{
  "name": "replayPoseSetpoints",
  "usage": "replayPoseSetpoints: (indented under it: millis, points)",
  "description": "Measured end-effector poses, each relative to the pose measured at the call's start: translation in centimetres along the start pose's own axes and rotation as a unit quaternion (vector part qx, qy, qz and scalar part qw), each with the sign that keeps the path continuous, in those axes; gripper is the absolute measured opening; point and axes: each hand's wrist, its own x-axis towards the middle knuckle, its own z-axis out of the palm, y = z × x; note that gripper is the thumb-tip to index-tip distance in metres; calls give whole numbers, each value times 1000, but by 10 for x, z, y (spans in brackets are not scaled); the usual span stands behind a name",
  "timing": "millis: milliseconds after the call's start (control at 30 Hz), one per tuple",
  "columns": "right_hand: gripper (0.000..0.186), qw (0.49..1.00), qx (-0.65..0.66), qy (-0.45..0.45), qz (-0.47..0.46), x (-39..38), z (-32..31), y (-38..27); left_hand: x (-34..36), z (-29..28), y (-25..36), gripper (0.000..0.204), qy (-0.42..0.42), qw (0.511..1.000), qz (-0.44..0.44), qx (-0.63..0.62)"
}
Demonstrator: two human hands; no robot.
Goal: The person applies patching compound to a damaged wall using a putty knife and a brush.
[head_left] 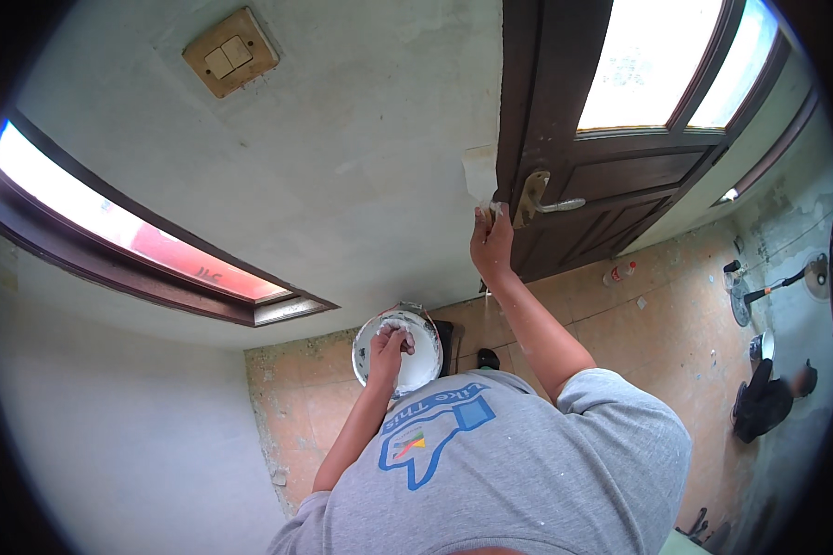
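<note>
My right hand (pixel 493 242) is closed on a putty knife (pixel 479 174), whose pale flat blade lies against the grey wall beside the dark wooden door frame. A metal door handle (pixel 562 205) is just right of that hand. Lower and to the left, my left hand (pixel 386 356) is over a white bucket (pixel 425 359) smeared with white paste. Its fingers are curled together with white paste on them. Whatever they hold, if anything, I cannot make out. The bucket's thin wire handle shows at its far rim.
A yellowed light switch (pixel 230 53) sits on the wall at upper left. Below it runs a dark-framed window (pixel 204 268). On the tiled floor (pixel 657 324) stands a bottle (pixel 620 272). Far right, a person in dark clothes (pixel 766 404) is beside a small pail (pixel 762 347).
</note>
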Motion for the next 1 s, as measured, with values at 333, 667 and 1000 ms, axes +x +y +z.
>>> replayPoseSetpoints:
  millis: [333,667,1000]
  points:
    - [15,999,-31,18,-27,-27,4,46,2,6,0,13,-3,1000,-4,-11]
    - [23,998,-30,4,59,-85,-17,57,1,0,-4,12,-11,1000,-5,18]
    - [20,996,39,25,-74,-27,2,-7,-4,-1,1,13,-9,1000,10,-5]
